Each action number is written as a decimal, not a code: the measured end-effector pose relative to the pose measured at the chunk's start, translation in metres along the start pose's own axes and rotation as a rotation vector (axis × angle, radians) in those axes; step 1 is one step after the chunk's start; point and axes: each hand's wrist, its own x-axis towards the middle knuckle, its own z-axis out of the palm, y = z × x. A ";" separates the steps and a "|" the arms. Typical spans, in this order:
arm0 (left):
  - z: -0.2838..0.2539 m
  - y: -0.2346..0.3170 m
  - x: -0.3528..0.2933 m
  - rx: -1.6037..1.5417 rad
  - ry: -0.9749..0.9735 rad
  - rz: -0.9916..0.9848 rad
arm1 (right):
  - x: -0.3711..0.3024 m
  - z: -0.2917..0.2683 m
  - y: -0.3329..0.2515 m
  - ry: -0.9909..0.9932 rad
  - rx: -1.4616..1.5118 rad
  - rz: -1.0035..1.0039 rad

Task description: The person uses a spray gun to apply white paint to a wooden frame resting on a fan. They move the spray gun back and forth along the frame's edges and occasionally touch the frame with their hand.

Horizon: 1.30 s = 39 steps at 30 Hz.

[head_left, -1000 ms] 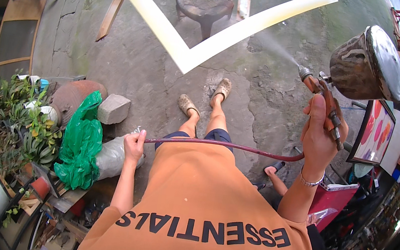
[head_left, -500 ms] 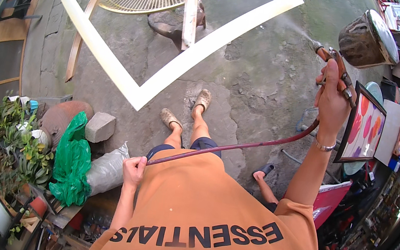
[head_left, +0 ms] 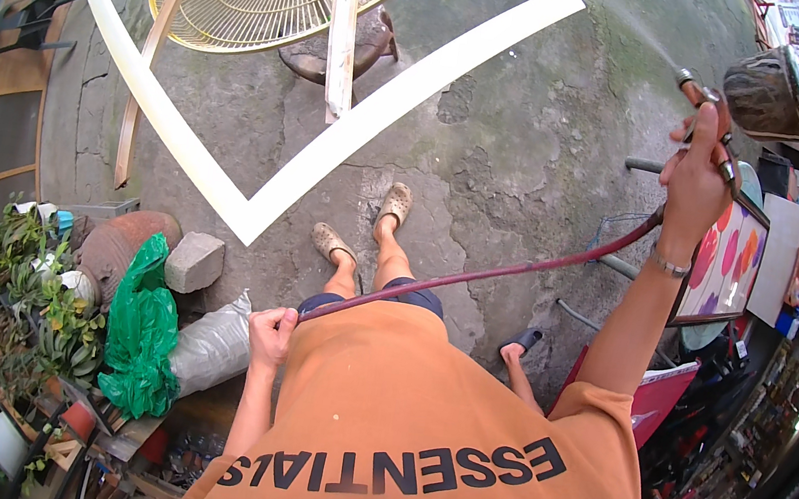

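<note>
Cracked grey concrete floor (head_left: 493, 151), outdoor-looking work area; clutter at the far-right rim is too dark and warped to make out. Largest item: white frame (head_left: 397, 103), near corner pointing at the wearer, far side cut off by the top edge. Round wire grille (head_left: 285, 7) sits within the frame's outline, top also cut off; brown stool (head_left: 372, 39) beyond the frame's right limb, partly hidden by grille and wood strip (head_left: 345, 30). Dark red hose (head_left: 477, 273) runs on the wearer's side of the frame, rising to the right; its length past the left fist is hidden. Paint-smeared cup (head_left: 768, 96) well right of the frame; its join to the spray gun (head_left: 700, 91) is hard to see. Gun is right of the frame, apart from it, faint mist off the nozzle toward the frame's side. Right hand (head_left: 696, 183): fingers wrapped round gun grip, thumb up its back; trigger hidden, can't tell if squeezed. Left hand (head_left: 272, 336), below the frame's near corner: fingers curled tight on hose, thumb on top.
</note>
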 end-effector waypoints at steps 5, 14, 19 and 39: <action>-0.014 -0.015 0.013 0.075 0.002 0.036 | -0.055 -0.013 -0.022 -0.220 0.113 0.089; -0.017 -0.021 0.020 0.099 -0.026 0.041 | -0.051 -0.011 -0.028 -0.381 0.146 0.192; 0.002 -0.008 0.010 0.014 -0.036 0.009 | -0.004 0.010 0.002 -0.176 0.127 0.025; -0.049 -0.062 -0.006 0.087 0.055 0.084 | -0.118 -0.013 -0.041 -0.289 0.138 0.119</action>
